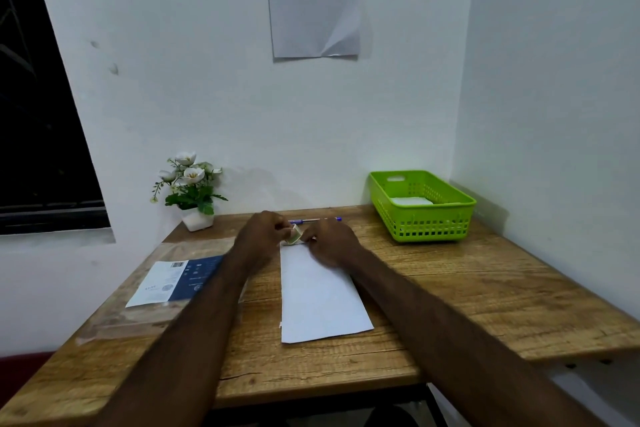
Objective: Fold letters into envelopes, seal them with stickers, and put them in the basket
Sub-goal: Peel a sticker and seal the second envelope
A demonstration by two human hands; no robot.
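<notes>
Wooden tabletop (450, 288), white corner. Sticker roll (293, 234) is pinched in left hand (263, 232); right hand (329, 241) pinches its free end, presumably peeling a seal. Envelope (320, 295) lies just beneath grip; green basket (422, 218) well right.

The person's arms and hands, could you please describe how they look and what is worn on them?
Both forearms are bare up to the frame's edge, with no sleeves in view. The left hand and the right hand wear no gloves. No watch or bracelet shows; rings are too small to tell.
</notes>
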